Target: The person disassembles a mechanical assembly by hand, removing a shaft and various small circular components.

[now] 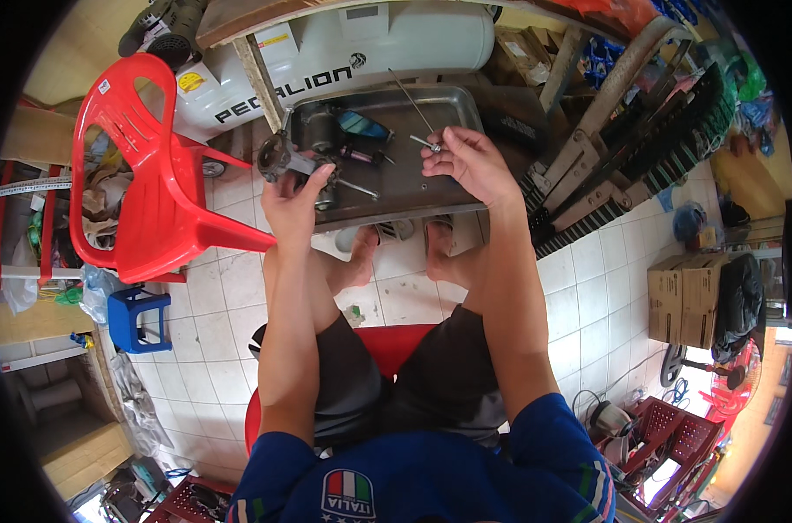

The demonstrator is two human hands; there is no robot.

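Observation:
My left hand (293, 205) is closed round a grey metal housing (277, 159) with a round ring-like end, holding it over the left side of a dark metal tray (413, 187). A slim metal rod (358, 188) shows just right of that hand; whether it belongs to the housing I cannot tell. Between thumb and fingers, my right hand (476, 166) pinches a small metal pin (426, 143) above the tray's right part. A long thin rod (411, 100) slants up and left from the same fingertips. A dark cylindrical part (322, 131) lies in the tray, partly hidden.
In the tray are a flat object with a shiny blue face (364, 126) and a small pinkish cylinder (361, 156). A white tank (370, 48) lies behind. Left stands a red plastic chair (152, 187); right, dark metal frames with ribbed edges (622, 174). Cardboard boxes (683, 301) stand farther right.

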